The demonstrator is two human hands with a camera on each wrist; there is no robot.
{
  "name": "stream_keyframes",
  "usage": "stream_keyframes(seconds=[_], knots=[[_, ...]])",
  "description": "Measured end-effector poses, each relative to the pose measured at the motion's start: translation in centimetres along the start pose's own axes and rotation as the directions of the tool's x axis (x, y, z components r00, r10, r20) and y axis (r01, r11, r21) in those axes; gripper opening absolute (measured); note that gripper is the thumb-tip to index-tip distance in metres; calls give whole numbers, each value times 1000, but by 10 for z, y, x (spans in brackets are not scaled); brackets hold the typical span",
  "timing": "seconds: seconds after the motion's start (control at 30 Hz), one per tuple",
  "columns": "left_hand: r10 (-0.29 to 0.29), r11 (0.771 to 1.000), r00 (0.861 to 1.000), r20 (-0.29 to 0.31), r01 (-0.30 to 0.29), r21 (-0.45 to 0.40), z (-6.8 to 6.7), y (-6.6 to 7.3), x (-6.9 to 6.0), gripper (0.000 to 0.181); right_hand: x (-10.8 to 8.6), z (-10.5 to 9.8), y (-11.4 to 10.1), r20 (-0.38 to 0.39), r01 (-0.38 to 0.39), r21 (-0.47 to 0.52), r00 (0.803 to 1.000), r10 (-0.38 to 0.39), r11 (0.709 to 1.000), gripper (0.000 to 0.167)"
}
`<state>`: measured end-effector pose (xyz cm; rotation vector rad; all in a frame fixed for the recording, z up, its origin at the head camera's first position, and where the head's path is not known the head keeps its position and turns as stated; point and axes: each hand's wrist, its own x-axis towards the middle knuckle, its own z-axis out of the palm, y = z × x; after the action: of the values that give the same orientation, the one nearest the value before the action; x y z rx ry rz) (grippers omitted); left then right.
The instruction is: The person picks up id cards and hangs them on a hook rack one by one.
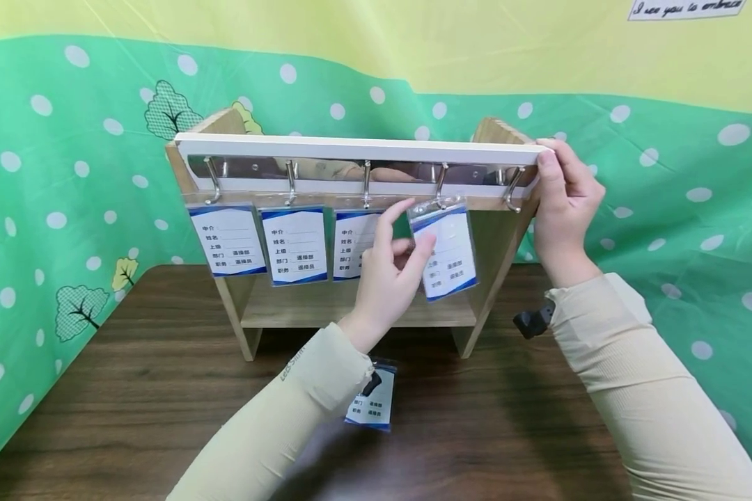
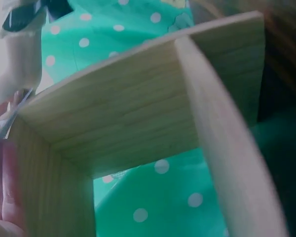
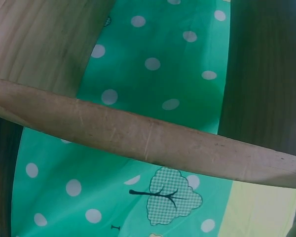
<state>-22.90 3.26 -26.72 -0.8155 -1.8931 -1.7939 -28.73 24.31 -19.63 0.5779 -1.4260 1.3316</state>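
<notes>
In the head view, my left hand (image 1: 385,278) pinches the left edge of a clear-sleeved ID badge (image 1: 451,257), thumb in front and index finger extended up. This badge tilts at the fourth hook (image 1: 441,182), its top edge against the hook tip. My right hand (image 1: 564,202) grips the right end of the wooden rack (image 1: 514,257), thumb on the front. Left of my left hand hang more badges: one (image 1: 228,240), a second (image 1: 294,243), and a third (image 1: 351,243) partly covered by my fingers. The left wrist view shows my fingers (image 2: 9,192) at its left edge.
Another badge (image 1: 376,400) lies on the dark wooden table (image 1: 131,390), partly under my left sleeve. The rightmost hook (image 1: 514,188) bears no badge. A lower shelf (image 1: 363,313) spans the rack. Behind stands a green dotted cloth (image 1: 683,229).
</notes>
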Motion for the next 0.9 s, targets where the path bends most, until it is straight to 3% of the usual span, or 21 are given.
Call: stream_keyframes(seconds=[0.13,0.23,0.53,0.9], knots=[[-43,993,999,29,46,-106,1,-8,-18,62,0,0,1,13,3,-13,1000,-3,1000,26],[-55,991,998,28,58,-123,2,-12,-26,64,1,0,1,9,-4,-16,1000,4,1000,26],[-35,991,999,-6,34,-127,2,-15,-34,59,-1,0,0,3,-4,10,1000,4,1000,25],[-152,967,988,-38,140,-214,1,-21,-48,51,0,0,-1,20,20,3,1000,-20,1000,25]])
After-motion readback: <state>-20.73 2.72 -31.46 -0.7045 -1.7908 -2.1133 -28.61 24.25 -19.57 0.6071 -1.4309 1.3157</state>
